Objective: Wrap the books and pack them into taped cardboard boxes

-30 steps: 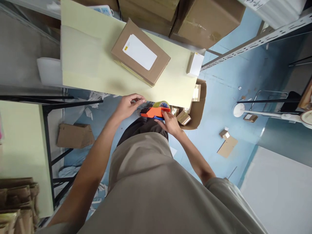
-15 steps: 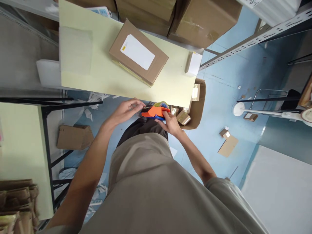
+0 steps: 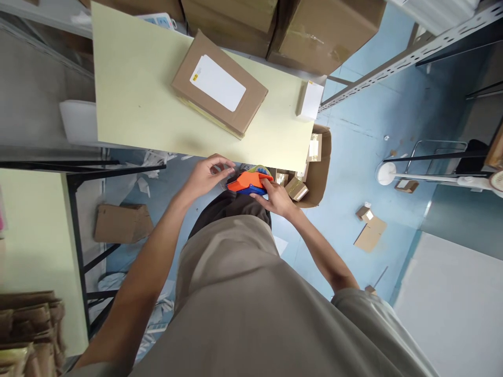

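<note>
My right hand [image 3: 277,199] grips an orange and blue tape dispenser [image 3: 250,181], thumb on its orange side. A roll of yellowish tape [image 3: 261,169] shows at its far side. The dispenser is held above my lap, just off the near edge of the table [image 3: 133,115]. My left hand [image 3: 206,179] is just left of the dispenser's front end, fingers loosely curled, with a gap between thumb and forefinger. I see nothing in it. On the table lies a brown cardboard box [image 3: 251,107] with a white label [image 3: 218,84] on top.
A small white box [image 3: 312,100] stands at the table's right end. Below that end, an open carton [image 3: 323,178] holds several small boxes. Large cartons [image 3: 314,36] line the back. A black-framed table [image 3: 35,225] is at left, with folded cardboard [image 3: 31,324] on it.
My left hand has drawn slightly back from the dispenser's front end. The pale sheet-like patch at the table's left end no longer shows. My right hand keeps its hold on the dispenser.
</note>
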### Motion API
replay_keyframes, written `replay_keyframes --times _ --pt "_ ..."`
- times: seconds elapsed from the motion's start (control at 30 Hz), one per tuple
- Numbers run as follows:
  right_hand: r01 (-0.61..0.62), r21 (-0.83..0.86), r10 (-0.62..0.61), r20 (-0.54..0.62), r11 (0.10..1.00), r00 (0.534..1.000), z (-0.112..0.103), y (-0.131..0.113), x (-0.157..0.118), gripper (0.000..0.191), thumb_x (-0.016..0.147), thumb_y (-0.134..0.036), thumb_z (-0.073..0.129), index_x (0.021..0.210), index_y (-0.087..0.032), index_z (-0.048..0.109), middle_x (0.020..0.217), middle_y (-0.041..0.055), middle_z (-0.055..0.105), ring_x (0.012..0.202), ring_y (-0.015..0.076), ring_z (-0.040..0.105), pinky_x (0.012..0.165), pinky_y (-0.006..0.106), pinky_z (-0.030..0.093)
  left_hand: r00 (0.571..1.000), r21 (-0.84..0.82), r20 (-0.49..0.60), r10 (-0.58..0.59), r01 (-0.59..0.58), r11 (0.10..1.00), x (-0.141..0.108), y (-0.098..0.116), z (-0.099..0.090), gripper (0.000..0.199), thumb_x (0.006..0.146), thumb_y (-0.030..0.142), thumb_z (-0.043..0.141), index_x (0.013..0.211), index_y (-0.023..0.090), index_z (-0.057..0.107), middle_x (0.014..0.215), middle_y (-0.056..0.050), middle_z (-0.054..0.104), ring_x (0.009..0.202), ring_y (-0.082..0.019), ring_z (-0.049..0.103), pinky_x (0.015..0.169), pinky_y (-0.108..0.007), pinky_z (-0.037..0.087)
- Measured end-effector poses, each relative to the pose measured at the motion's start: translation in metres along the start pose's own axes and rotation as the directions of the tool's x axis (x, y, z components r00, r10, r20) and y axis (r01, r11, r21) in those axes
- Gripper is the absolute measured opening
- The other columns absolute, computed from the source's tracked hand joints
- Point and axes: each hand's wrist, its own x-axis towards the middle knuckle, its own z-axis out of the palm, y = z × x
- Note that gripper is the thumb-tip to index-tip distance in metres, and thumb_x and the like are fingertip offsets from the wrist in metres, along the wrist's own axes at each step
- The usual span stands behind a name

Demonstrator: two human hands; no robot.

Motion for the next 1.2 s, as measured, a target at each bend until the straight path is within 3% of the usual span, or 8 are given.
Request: replay_keyframes --times 0.17,0.27,0.43,0.53,0.67,0.8,0.93,1.2 --pt "-0.004 0.022 0.004 0.007 1.0 1.0 -0.006 0.004 0.002 0.058 0.11 -0.072 0.041 0.133 -0.02 0.052 0.105 0.0139 0.075 0.093 0.032 0.074 0.077 0.042 0.057 1.0 -0.024 -0.018 0.0 -0.001 1.0 0.006 -0.01 0.005 0.036 0.089 0.058 0.081 0.094 0.022 0.081 0.1 -0.008 0.079 0.091 -0.023 0.073 0.08 -0.032 0.058" --pt "-0.035 0.015 0.034 0.042 0.999 0.999 -0.011 0.007 0.004 0.061 0.109 -0.073 0.041 0.136 -0.019 0.053 0.095 0.0118 0.076 0.084 0.0321 0.074 0.072 0.041 0.055 1.0 0.011 -0.018 0.004 -0.004 1.0 0.007 -0.019 0.005 0.034 0.09 0.056 0.078 0.094 0.023 0.081 0.099 -0.008 0.079 0.092 -0.023 0.072 0.078 -0.031 0.057" --pt "-0.089 -0.028 0.092 0.151 0.996 0.984 -0.021 0.007 0.005 0.057 0.108 -0.069 0.05 0.134 -0.019 0.057 0.089 0.0092 0.075 0.07 0.0287 0.071 0.062 0.036 0.046 1.0 0.048 -0.005 0.016 -0.016 0.999 0.004 -0.042 0.015 0.031 0.091 0.054 0.074 0.092 0.023 0.08 0.099 -0.008 0.079 0.091 -0.022 0.072 0.076 -0.03 0.056" --pt "-0.13 -0.049 0.138 0.278 0.99 0.951 -0.036 0.006 0.001 0.053 0.108 -0.067 0.053 0.129 -0.019 0.06 0.085 0.0078 0.074 0.068 0.0269 0.069 0.059 0.034 0.039 0.999 0.018 0.035 -0.005 0.004 1.0 0.003 -0.058 0.022 0.036 0.087 0.059 0.076 0.085 0.023 0.077 0.096 -0.008 0.078 0.089 -0.022 0.071 0.077 -0.03 0.056" --pt "-0.229 -0.117 0.257 0.399 0.966 0.88 -0.066 0.011 -0.009 0.049 0.107 -0.064 0.056 0.126 -0.019 0.061 0.089 0.0086 0.075 0.074 0.0252 0.07 0.061 0.031 0.037 0.994 0.048 -0.102 -0.048 0.053 0.997 0.014 -0.072 0.015 0.038 0.085 0.058 0.076 0.086 0.021 0.075 0.097 -0.007 0.077 0.089 -0.02 0.069 0.074 -0.028 0.054" --pt "-0.315 -0.197 0.367 0.361 0.929 0.857 -0.082 0.021 -0.007 0.049 0.109 -0.059 0.055 0.134 -0.018 0.057 0.103 0.0114 0.077 0.083 0.0256 0.072 0.065 0.03 0.041 0.97 0.139 -0.242 0.018 0.016 0.99 0.043 -0.079 0.003 0.026 0.087 0.046 0.076 0.09 0.02 0.078 0.099 -0.006 0.077 0.088 -0.017 0.068 0.074 -0.026 0.052" --pt "-0.356 -0.295 0.432 0.257 0.887 0.864 -0.07 0.027 0.014 0.052 0.112 -0.057 0.047 0.143 -0.014 0.052 0.116 0.0171 0.077 0.097 0.0327 0.074 0.074 0.035 0.048 0.913 0.136 -0.399 0.083 -0.03 0.99 0.079 -0.086 0.009 0.019 0.088 0.038 0.079 0.088 0.02 0.08 0.096 -0.006 0.078 0.085 -0.016 0.068 0.078 -0.028 0.053" --pt "-0.359 -0.384 0.446 0.167 0.851 0.879 -0.029 0.044 0.047 0.064 0.115 -0.056 0.033 0.156 -0.008 0.038 0.126 0.0242 0.074 0.111 0.04 0.073 0.088 0.045 0.055 0.805 0.008 -0.593 0.02 -0.02 1.0 0.123 -0.117 0.026 0.011 0.088 0.029 0.081 0.094 0.019 0.082 0.1 -0.008 0.079 0.096 -0.02 0.071 0.086 -0.029 0.056"
